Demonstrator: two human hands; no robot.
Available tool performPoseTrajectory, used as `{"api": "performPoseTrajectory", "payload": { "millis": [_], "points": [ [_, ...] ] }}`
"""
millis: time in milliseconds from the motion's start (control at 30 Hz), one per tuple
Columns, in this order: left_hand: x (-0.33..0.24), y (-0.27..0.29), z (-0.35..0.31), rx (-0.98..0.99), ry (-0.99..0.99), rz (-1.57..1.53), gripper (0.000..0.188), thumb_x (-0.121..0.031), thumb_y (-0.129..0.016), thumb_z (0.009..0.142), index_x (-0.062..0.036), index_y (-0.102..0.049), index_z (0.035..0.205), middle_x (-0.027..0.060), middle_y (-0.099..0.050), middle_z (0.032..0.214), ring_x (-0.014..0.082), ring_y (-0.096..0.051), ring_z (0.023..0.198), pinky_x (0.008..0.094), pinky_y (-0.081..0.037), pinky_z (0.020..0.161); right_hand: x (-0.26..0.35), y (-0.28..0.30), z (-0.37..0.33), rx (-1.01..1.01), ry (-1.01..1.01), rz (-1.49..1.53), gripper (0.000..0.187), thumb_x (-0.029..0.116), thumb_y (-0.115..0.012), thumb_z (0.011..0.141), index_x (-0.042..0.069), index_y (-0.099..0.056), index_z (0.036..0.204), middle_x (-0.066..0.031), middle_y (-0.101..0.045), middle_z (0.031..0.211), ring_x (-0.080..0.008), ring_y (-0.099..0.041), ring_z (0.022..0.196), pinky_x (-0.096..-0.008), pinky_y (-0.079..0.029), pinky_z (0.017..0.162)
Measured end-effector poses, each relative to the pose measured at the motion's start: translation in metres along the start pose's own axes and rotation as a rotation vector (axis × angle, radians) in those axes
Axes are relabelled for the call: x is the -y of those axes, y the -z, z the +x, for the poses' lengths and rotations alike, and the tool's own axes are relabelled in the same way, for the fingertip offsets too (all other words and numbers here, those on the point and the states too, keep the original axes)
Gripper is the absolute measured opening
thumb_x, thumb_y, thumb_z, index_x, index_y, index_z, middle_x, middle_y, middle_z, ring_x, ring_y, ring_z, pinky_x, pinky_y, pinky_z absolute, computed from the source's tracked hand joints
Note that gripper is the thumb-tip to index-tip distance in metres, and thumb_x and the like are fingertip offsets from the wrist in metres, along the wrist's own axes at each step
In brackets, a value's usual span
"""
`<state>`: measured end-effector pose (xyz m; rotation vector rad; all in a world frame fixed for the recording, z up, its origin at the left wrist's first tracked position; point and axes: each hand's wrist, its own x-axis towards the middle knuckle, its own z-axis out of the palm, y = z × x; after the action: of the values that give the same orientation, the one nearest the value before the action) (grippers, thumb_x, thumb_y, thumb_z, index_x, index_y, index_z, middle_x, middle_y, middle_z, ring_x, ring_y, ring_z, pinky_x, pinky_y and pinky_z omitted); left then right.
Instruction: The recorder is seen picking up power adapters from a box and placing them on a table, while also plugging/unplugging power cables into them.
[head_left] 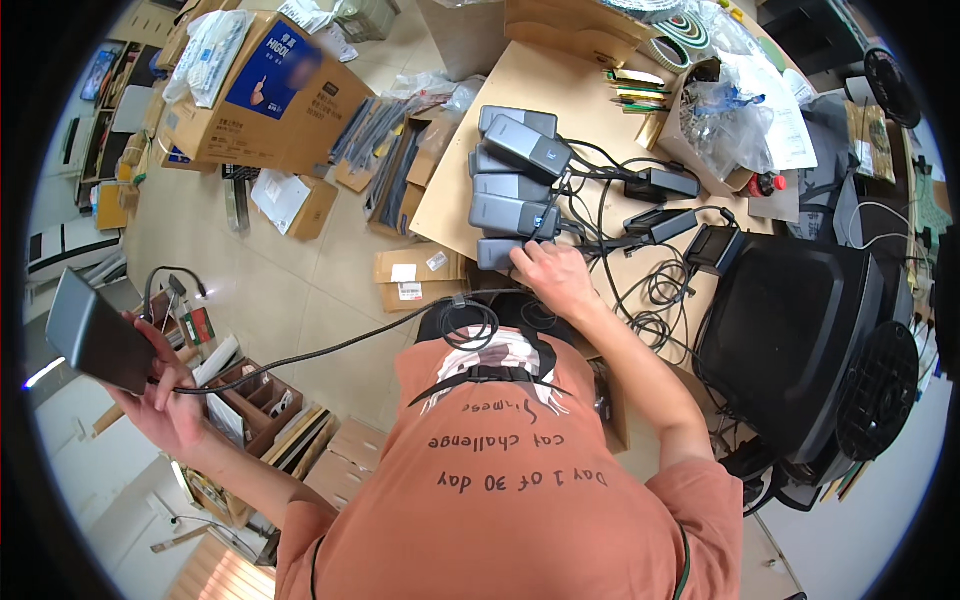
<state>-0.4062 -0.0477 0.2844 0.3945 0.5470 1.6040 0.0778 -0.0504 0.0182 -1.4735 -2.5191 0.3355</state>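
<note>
Out at the far left, my left hand (pixel 165 390) grips a dark grey, box-shaped power bank (pixel 100 330), held up off the floor. A black cable (pixel 330 350) runs from beside that hand across my front, with a coil near my waist. At the table edge my right hand (pixel 555 275) has its fingers curled against the end of another grey power bank (pixel 496 254); its fingertips are partly hidden. Beyond it several similar power banks (pixel 518 142) lie stacked, some with small lit displays and black cables plugged in.
On the tan table (pixel 590 110), black adapters (pixel 660 183) and tangled cables (pixel 660 290) lie right of the stack. A box of plastic bags (pixel 725 125) stands farther back. A black monitor (pixel 790 330) is at the right. Cardboard boxes (pixel 260 110) crowd the floor at the left.
</note>
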Motion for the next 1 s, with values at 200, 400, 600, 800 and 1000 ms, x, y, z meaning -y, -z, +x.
{"api": "performPoseTrajectory", "payload": {
  "millis": [200, 400, 600, 800, 1000],
  "points": [
    [0.021, 0.001, 0.013, -0.202, -0.059, 0.201, 0.042, -0.03, -0.062, 0.101, -0.0112, -0.057, 0.138, 0.0159, -0.052, 0.145, 0.0352, -0.043, 0.14, 0.0173, -0.044, 0.045, 0.003, 0.01, 0.002, -0.102, -0.087, 0.135, 0.016, 0.013, -0.069, 0.08, 0.009, -0.059, 0.092, -0.0063, -0.059, 0.08, -0.0244, -0.065, 0.08, -0.0385, -0.053, 0.067],
    [0.081, 0.038, 0.017, -0.24, 0.106, 0.26, 0.039, -0.035, -0.056, 0.105, -0.0104, -0.059, 0.135, 0.0147, -0.06, 0.138, 0.033, -0.048, 0.135, 0.0176, -0.042, 0.049, 0.013, 0.026, -0.011, -0.17, -0.329, 0.244, 0.011, 0.013, -0.07, 0.083, 0.009, -0.063, 0.091, -0.0063, -0.061, 0.082, -0.0259, -0.065, 0.08, -0.0392, -0.053, 0.067],
    [0.14, 0.018, 0.009, -0.202, 0.279, 0.334, 0.036, -0.035, -0.051, 0.107, -0.0099, -0.056, 0.131, 0.0077, -0.068, 0.115, 0.0086, -0.061, 0.083, 0.0165, -0.036, 0.048, 0.007, 0.012, -0.033, -0.262, -0.414, 0.208, 0.011, 0.015, -0.072, 0.084, 0.01, -0.065, 0.091, -0.0056, -0.063, 0.087, -0.0264, -0.065, 0.083, -0.0393, -0.054, 0.069],
    [0.216, 0.028, -0.006, -0.377, 0.617, 0.375, 0.043, -0.044, -0.056, 0.103, -0.011, -0.055, 0.131, 0.0088, -0.067, 0.119, 0.0204, -0.066, 0.101, 0.0164, -0.037, 0.05, -0.008, 0.002, -0.046, -0.272, -0.598, 0.366, 0.012, 0.012, -0.072, 0.086, 0.008, -0.065, 0.095, -0.0074, -0.065, 0.093, -0.0289, -0.066, 0.086, -0.0418, -0.053, 0.073],
    [0.278, 0.044, -0.017, -0.289, 0.74, 0.629, 0.035, -0.034, -0.067, 0.099, -0.0146, -0.059, 0.127, -0.0024, -0.065, 0.104, 0.0056, -0.058, 0.085, 0.0232, -0.042, 0.058, -0.011, -0.007, -0.036, -0.284, -0.728, 0.483, 0.011, 0.012, -0.068, 0.088, 0.007, -0.065, 0.097, -0.0078, -0.064, 0.092, -0.0267, -0.066, 0.081, -0.0409, -0.052, 0.074]
  ]
}}
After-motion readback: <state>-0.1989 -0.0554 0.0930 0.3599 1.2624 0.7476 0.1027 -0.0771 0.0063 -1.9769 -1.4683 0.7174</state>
